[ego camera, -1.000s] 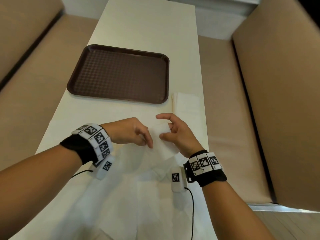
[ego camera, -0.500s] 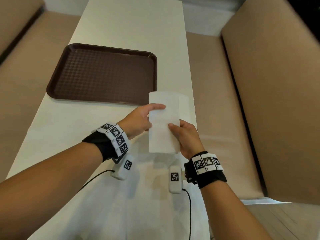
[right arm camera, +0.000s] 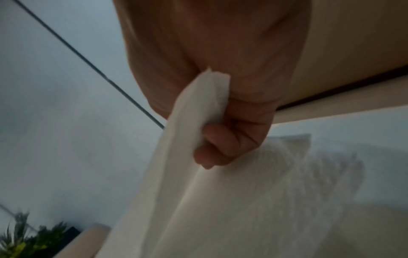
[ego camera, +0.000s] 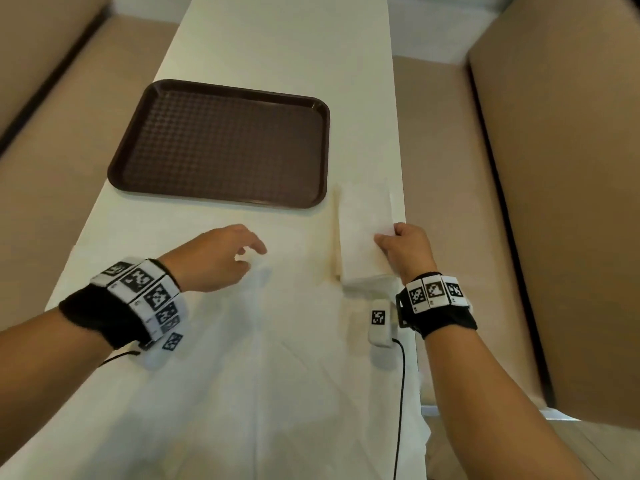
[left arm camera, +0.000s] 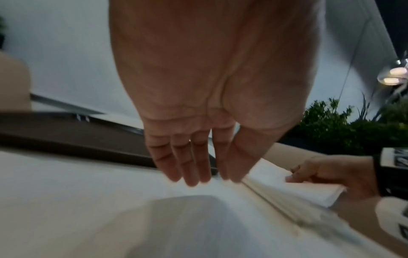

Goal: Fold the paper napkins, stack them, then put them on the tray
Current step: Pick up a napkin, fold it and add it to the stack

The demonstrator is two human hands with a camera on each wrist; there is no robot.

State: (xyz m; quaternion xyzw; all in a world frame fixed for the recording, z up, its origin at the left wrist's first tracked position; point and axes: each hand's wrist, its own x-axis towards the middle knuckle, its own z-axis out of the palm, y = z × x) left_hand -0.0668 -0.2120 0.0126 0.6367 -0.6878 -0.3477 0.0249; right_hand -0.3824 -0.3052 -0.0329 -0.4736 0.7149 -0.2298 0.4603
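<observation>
Cream table (ego camera: 277,46), bare brown tray (ego camera: 221,143), right hand (ego camera: 407,249) pinching folded napkin (ego camera: 363,223)

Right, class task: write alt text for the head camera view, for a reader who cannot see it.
The right hand pinches a folded white paper napkin at the right edge of a long cream table. The open left hand hovers over unfolded white napkins. An empty dark brown plastic tray lies beyond.
</observation>
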